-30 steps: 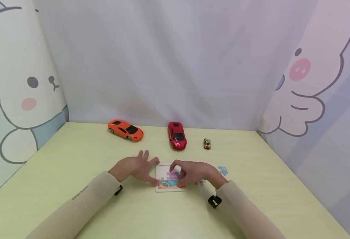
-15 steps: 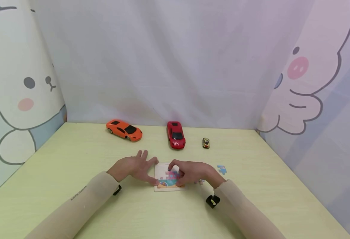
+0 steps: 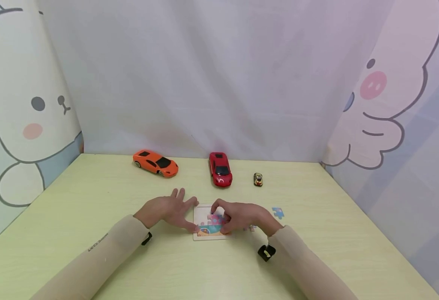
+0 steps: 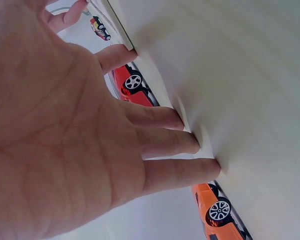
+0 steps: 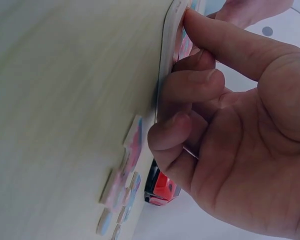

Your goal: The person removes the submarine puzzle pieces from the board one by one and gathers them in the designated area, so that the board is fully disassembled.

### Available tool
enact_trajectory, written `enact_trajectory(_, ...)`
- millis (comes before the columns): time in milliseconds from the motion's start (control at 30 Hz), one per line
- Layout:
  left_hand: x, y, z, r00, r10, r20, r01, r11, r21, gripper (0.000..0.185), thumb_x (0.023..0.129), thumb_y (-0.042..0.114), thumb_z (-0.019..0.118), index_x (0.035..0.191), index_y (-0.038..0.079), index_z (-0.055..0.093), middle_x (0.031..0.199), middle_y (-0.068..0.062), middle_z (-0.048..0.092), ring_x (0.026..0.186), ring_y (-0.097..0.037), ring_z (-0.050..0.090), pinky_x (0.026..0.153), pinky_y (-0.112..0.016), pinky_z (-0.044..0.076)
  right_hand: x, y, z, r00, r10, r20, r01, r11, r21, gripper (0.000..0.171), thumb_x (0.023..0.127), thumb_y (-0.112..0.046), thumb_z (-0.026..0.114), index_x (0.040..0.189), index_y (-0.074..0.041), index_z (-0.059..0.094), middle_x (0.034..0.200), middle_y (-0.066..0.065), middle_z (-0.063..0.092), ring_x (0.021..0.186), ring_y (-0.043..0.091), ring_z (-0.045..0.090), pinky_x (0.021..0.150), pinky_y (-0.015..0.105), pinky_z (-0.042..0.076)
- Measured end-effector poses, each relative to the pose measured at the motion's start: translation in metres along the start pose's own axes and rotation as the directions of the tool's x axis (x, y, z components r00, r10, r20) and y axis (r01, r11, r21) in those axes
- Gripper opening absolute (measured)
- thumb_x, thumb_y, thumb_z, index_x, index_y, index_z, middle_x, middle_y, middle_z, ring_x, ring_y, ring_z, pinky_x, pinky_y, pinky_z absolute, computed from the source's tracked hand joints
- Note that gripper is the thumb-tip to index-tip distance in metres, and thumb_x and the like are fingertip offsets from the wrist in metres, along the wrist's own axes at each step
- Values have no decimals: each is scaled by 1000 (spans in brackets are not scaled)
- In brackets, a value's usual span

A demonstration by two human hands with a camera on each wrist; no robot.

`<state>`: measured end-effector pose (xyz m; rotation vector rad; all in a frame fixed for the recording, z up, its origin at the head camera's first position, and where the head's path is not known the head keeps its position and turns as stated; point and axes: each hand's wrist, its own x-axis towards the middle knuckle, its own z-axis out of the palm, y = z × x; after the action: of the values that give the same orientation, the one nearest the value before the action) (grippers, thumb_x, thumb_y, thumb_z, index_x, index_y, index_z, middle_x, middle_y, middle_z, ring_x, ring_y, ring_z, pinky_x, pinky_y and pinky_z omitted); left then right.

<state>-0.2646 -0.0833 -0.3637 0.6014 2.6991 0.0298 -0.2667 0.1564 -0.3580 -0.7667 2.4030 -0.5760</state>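
A small jigsaw puzzle board (image 3: 201, 213) lies on the table between both hands. Its lower part carries teal and orange pieces, with a pink puzzle piece (image 3: 215, 219) above them. My left hand (image 3: 171, 211) is spread at the board's left edge, thumb at the lower left corner and another finger at the upper left. In the left wrist view its fingers (image 4: 177, 175) are straight and hold nothing. My right hand (image 3: 242, 214) has curled fingers over the board's right side, index finger and thumb around the pink piece. Its palm side shows in the right wrist view, thumb at the board's rim.
Loose puzzle pieces (image 5: 133, 145) lie right of the board, partly behind my right wrist; a blue piece (image 3: 278, 212) lies farther right. Behind stand an orange toy car (image 3: 155, 163), a red toy car (image 3: 221, 170) and a tiny yellow-black car (image 3: 258, 179). A pale curtain (image 3: 204, 83) closes the back.
The head view has shifted slightly. Both hands, the board and the pieces hold nearly the same places.
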Motion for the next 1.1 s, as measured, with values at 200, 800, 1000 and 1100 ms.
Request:
enact_trajectory(200, -1, 1, -1, 1000, -6, 6, 6, 1000, -1, 78, 81, 70, 67, 139, 24, 41, 152, -28, 29, 137, -49, 32, 93, -68, 45, 0, -1, 0, 1000, 5, -1, -5, 1000, 16, 52, 91, -17, 76, 128, -23, 40, 81, 3, 56, 74, 14, 52, 71, 31, 41)
enact_trajectory(800, 1, 1, -1, 1000, 0, 9, 0, 1000, 3, 80, 80, 71, 67, 140, 25, 41, 152, -28, 29, 137, -49, 32, 94, -68, 45, 2, 1, 1, 1000, 7, -30, -3, 994, 109, 49, 92, -13, 74, 123, -20, 37, 82, 6, 58, 69, 18, 52, 63, 31, 42)
enact_trajectory(1000, 2, 0, -1, 1000, 8, 7, -8, 1000, 9, 80, 80, 71, 67, 140, 25, 41, 149, -27, 32, 135, -49, 34, 94, -67, 45, 1, -1, 2, 998, 22, -53, -18, 997, 74, 43, 94, -14, 70, 122, -24, 39, 71, 2, 51, 60, 15, 48, 53, 29, 41)
enact_trajectory(1100, 2, -1, -1, 1000, 10, 10, -10, 1000, 6, 80, 81, 71, 67, 140, 25, 41, 150, -28, 30, 136, -49, 33, 94, -68, 44, 1, -3, 3, 998, 19, -67, -15, 997, 72, 40, 96, -13, 69, 120, -24, 39, 68, 2, 50, 56, 15, 46, 50, 28, 38)
